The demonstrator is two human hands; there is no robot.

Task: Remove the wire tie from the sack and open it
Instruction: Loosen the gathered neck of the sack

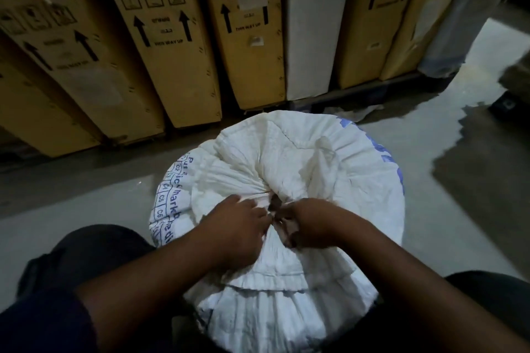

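Note:
A full white woven sack (301, 152) with blue print stands on the floor in front of me, its mouth gathered into a tight bunch near the middle. My left hand (235, 226) and my right hand (309, 221) meet at that gathered neck (272, 203), fingers pinched into the bunched fabric. A small dark spot shows at the neck between my fingertips. The wire tie itself is too small and hidden by my fingers to make out.
Tall brown cardboard boxes (160, 37) marked "this way up" lean in a row behind the sack, with a white panel (312, 26) among them. The grey floor (459, 137) is wet and shiny to the right. My dark-clothed knees flank the sack.

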